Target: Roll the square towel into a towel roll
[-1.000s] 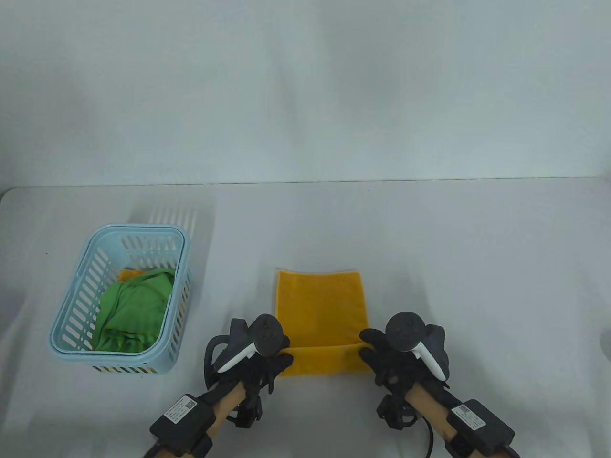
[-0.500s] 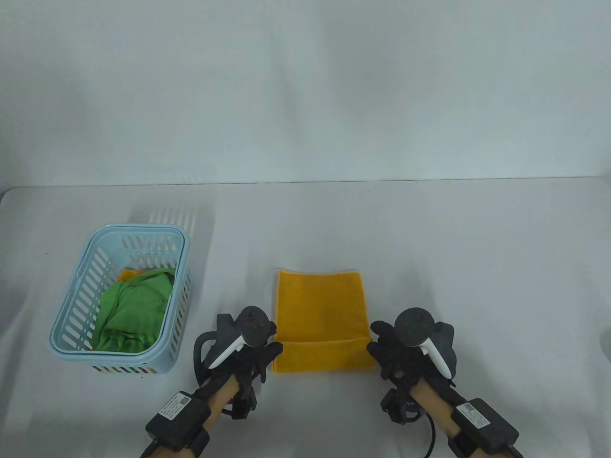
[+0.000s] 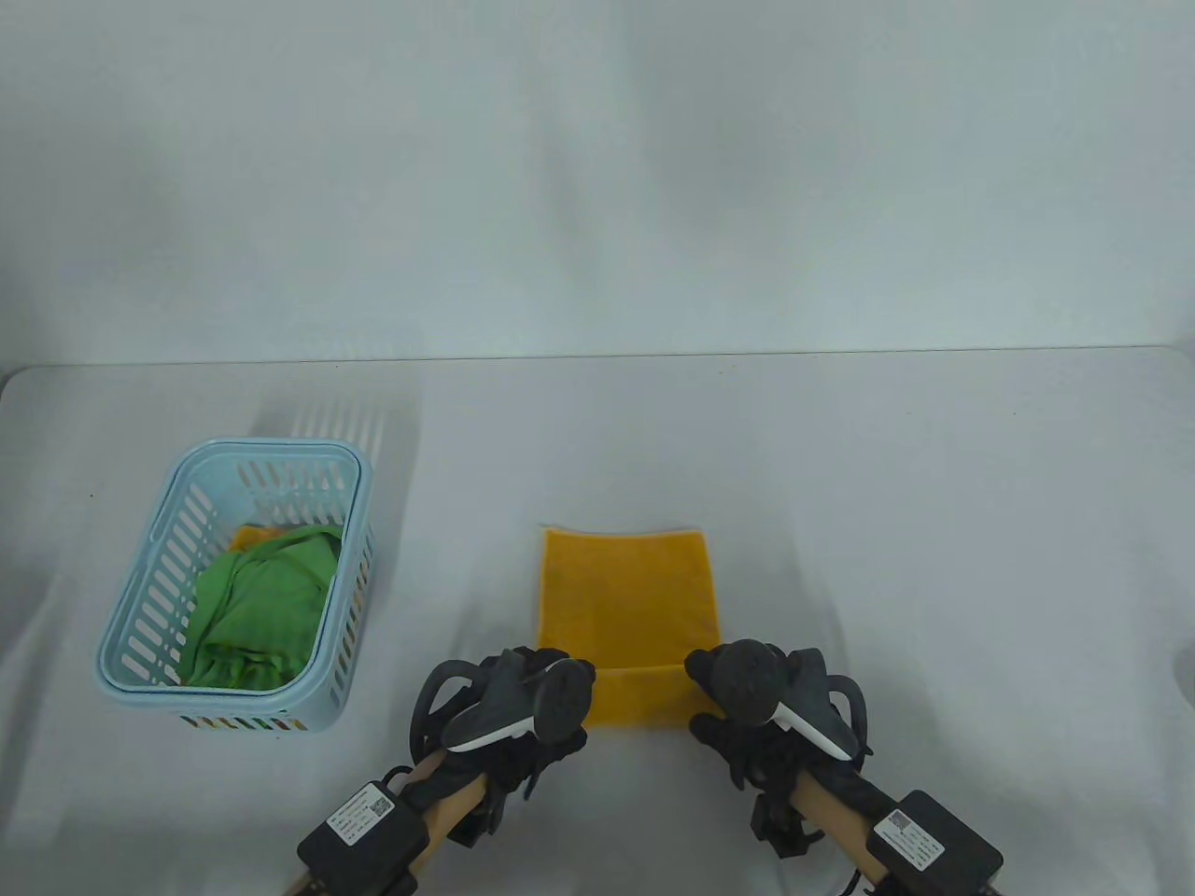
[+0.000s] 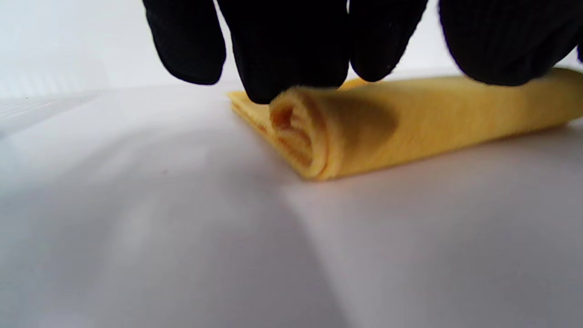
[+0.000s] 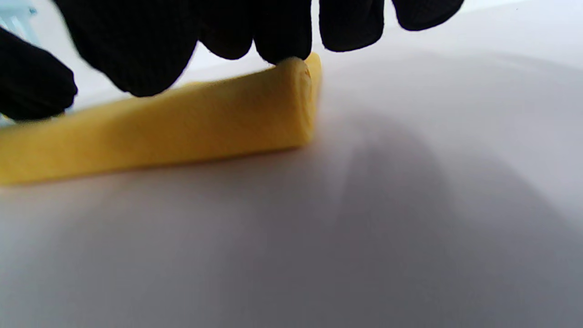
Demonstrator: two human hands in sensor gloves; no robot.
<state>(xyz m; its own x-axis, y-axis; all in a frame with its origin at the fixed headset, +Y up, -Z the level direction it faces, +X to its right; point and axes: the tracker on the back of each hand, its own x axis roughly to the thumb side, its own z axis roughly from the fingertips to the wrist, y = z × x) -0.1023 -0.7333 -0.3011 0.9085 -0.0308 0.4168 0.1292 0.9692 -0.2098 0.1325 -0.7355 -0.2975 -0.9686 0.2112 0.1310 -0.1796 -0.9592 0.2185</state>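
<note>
The yellow towel [image 3: 627, 597] lies flat on the table [image 3: 840, 485] straight ahead, its near edge already curled into a short roll [image 4: 346, 132], and the left hand [image 3: 523, 709] and right hand [image 3: 747, 695] each curl their fingers over one end of it. To roll well, I judge both hands should push forward together at an even pace, keeping the ends tucked tight and level. A blue basket [image 3: 140, 653] of green cloth [image 3: 257, 607] sits well to the left, and nothing blocks the path.

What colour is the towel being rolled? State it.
Yellow-orange towel; plainest in the table view.
</note>
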